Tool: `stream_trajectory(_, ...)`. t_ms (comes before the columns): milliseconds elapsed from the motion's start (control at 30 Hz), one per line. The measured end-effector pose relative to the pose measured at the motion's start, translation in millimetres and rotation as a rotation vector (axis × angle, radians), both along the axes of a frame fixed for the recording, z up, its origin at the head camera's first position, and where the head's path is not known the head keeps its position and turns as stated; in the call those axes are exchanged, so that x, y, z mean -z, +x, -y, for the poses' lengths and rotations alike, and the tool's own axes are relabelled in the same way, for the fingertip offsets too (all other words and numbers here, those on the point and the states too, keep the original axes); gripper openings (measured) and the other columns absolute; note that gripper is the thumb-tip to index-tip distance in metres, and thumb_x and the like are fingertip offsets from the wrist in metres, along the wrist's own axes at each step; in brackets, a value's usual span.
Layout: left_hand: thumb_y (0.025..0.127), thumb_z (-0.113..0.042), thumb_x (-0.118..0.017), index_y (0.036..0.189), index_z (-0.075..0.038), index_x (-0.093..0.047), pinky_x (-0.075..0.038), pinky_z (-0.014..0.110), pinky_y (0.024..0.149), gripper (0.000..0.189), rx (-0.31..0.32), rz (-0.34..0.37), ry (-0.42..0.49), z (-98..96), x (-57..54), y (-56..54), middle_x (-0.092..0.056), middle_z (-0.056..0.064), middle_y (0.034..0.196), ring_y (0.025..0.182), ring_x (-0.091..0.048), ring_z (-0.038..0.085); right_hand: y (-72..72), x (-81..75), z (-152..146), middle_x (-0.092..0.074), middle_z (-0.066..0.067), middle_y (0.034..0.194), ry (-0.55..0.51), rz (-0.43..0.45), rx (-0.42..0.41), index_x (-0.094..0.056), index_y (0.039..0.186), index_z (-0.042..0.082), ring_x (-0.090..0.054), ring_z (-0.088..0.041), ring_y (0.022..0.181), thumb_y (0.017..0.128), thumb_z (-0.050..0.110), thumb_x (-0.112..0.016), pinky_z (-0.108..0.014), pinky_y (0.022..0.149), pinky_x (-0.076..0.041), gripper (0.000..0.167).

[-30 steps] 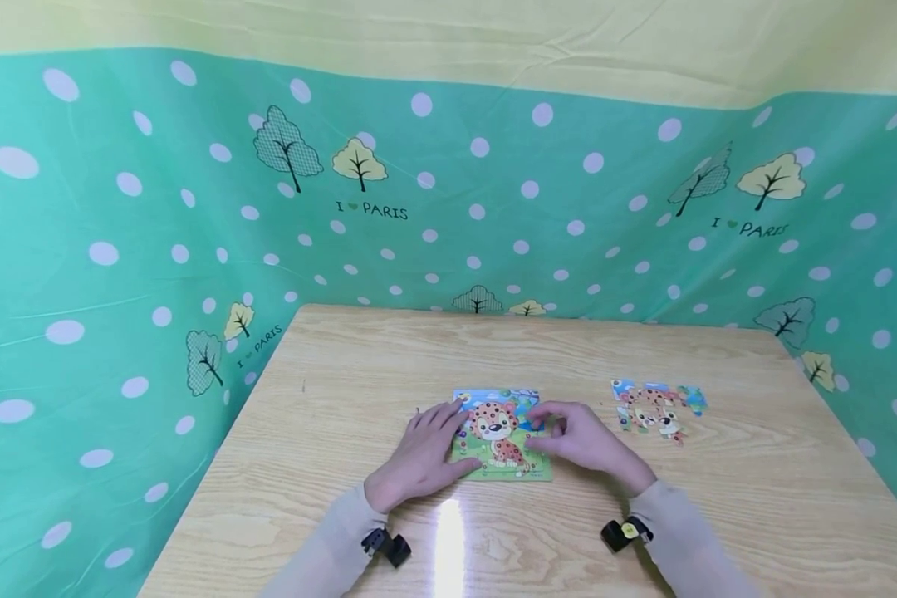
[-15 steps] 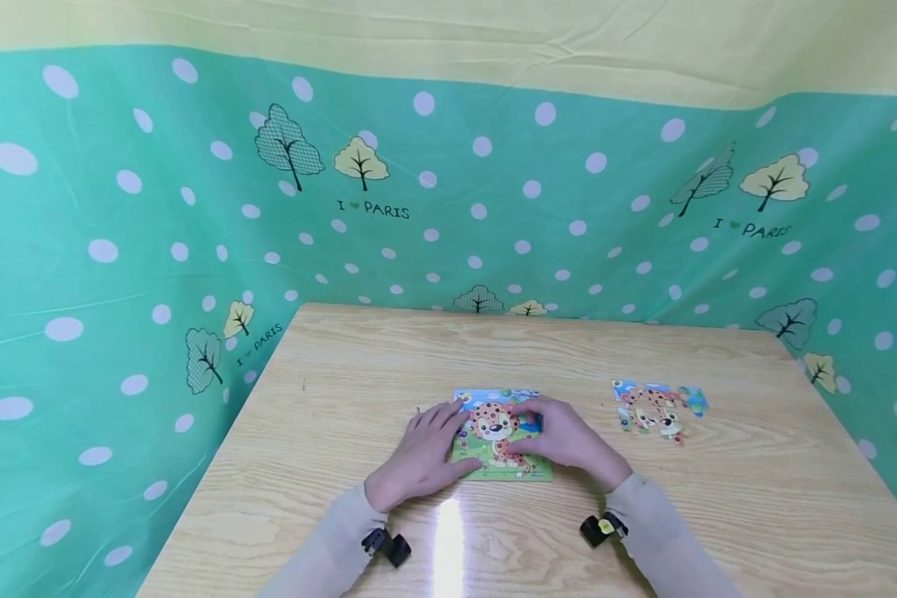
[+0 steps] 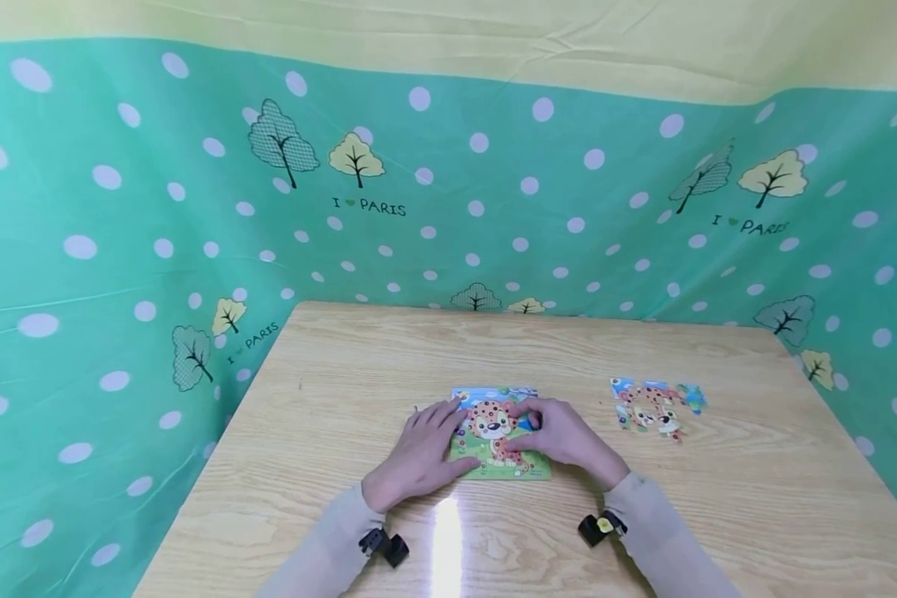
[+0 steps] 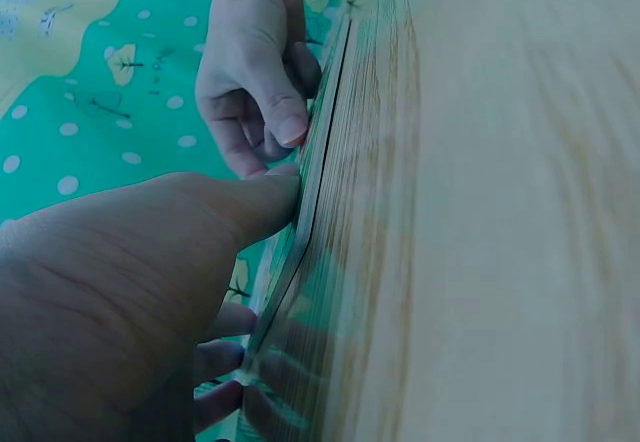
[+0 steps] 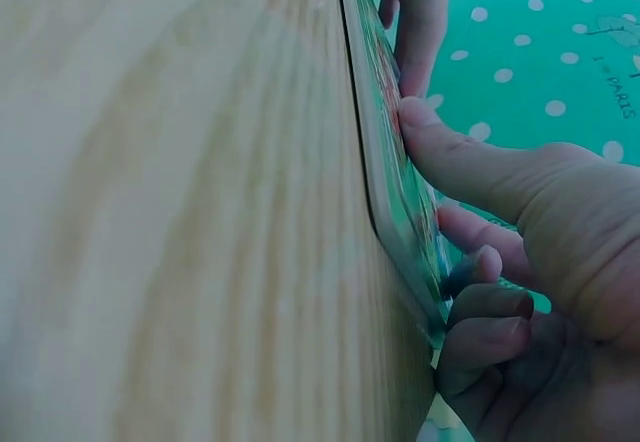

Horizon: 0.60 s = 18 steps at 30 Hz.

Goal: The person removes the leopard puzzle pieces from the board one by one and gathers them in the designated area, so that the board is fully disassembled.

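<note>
a: nearest the body, what are the hands doing?

b: the left hand [image 3: 422, 457] rests fingers spread along the left side of the puzzle board [image 3: 504, 473], gripping nothing. the right hand [image 3: 568, 436] has thumb and forefinger set apart on the board's right half, its other fingers curled; i can't tell whether a piece sits between them.

a: and how does the board lie?

b: flat, between the two hands, its spotted-cat picture upright to the person. it looks close to square, so no long axis stands out.

a: which relation matters most?

b: i'd say board to loose pieces [image 3: 649, 415]: they lie close together, right of the board and a little farther off. the right hand is much the nearer.

a: surface and room?

b: a wood-grained table [image 3: 374, 357]; behind it, green dotted cloth [image 3: 478, 183] with printed trees, yellow on top.
</note>
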<state>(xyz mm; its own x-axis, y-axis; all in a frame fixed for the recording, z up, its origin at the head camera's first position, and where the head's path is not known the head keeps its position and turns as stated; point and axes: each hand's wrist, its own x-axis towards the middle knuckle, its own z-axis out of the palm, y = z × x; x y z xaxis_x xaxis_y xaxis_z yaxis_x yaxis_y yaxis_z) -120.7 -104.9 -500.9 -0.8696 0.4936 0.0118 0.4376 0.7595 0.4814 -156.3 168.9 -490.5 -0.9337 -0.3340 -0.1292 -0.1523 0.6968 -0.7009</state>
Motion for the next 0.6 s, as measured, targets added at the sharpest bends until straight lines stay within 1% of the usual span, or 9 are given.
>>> stream_trajectory(67,0.100,-0.058,-0.065,0.162,-0.007,-0.043,-0.024,0.071,0.127,0.083,0.000,0.002,0.004,0.3,0.0,0.2,-0.036,0.017,0.172,0.157,-0.035,0.043,0.6,-0.5,0.9,-0.060,0.001,0.094,0.020,-0.027,0.017,-0.076,0.123,0.018,-0.054,-0.015,0.083,0.079,0.038,-0.096,-0.028,0.070,-0.046,0.052)
stream_trajectory(133,0.100,-0.058,-0.065,0.162,-0.007,-0.044,-0.025,0.071,0.126,0.083,0.000,0.002,0.006,0.4,0.1,0.3,-0.036,0.017,0.172,0.157,-0.035,0.044,1.6,-0.6,1.4,-0.063,0.001,0.108,0.032,-0.049,0.031,-0.076,0.120,0.020,-0.059,-0.017,0.097,0.077,0.038,-0.096,-0.036,0.084,-0.054,0.050)
stream_trajectory(167,0.100,-0.058,-0.065,0.162,-0.008,-0.043,-0.024,0.071,0.127,0.083,-0.001,0.010,0.005,0.3,0.2,0.4,-0.035,0.017,0.173,0.158,-0.034,0.043,2.1,-0.6,1.6,-0.063,0.001,0.113,0.032,-0.059,0.034,-0.076,0.119,0.021,-0.061,-0.018,0.103,0.077,0.038,-0.097,-0.040,0.090,-0.055,0.049)
stream_trajectory(233,0.100,-0.059,-0.065,0.163,-0.008,-0.042,-0.024,0.070,0.127,0.084,-0.002,0.013,0.001,0.2,0.5,0.5,-0.034,0.016,0.173,0.158,-0.033,0.043,3.1,-0.7,1.7,-0.063,0.001,0.120,0.030,-0.074,0.038,-0.075,0.118,0.022,-0.063,-0.020,0.111,0.077,0.037,-0.097,-0.047,0.100,-0.056,0.048)
stream_trajectory(300,0.100,-0.059,-0.064,0.164,-0.009,-0.042,-0.023,0.069,0.128,0.084,-0.002,0.015,-0.002,0.1,0.9,0.1,-0.033,0.015,0.174,0.159,-0.032,0.042,3.7,-0.4,1.7,-0.063,0.000,0.121,0.020,-0.079,0.036,-0.074,0.117,0.023,-0.063,-0.022,0.113,0.078,0.036,-0.097,-0.049,0.102,-0.055,0.047)
stream_trajectory(400,0.101,-0.060,-0.064,0.164,-0.010,-0.041,-0.024,0.068,0.129,0.084,0.002,0.014,-0.008,0.4,0.4,-0.4,-0.032,0.015,0.174,0.159,-0.032,0.042,4.1,0.1,1.3,-0.064,0.000,0.121,0.008,-0.083,0.025,-0.073,0.118,0.023,-0.063,-0.023,0.114,0.079,0.034,-0.096,-0.051,0.102,-0.055,0.047)
stream_trajectory(533,0.101,-0.059,-0.064,0.163,-0.008,-0.043,-0.025,0.069,0.127,0.083,0.009,0.001,0.001,1.1,0.5,-0.9,-0.033,0.017,0.174,0.158,-0.033,0.043,3.8,1.3,-0.4,-0.069,-0.002,0.124,-0.015,-0.069,0.004,-0.072,0.119,0.023,-0.065,-0.028,0.120,0.080,0.033,-0.095,-0.054,0.104,-0.055,0.047)
stream_trajectory(600,0.100,-0.059,-0.064,0.162,-0.007,-0.043,-0.025,0.070,0.127,0.083,0.009,-0.005,0.005,1.6,1.2,-1.0,-0.033,0.018,0.173,0.157,-0.034,0.044,3.1,2.3,-2.2,-0.071,-0.002,0.126,-0.028,-0.059,-0.015,-0.072,0.120,0.023,-0.065,-0.029,0.122,0.080,0.034,-0.095,-0.054,0.105,-0.055,0.048)
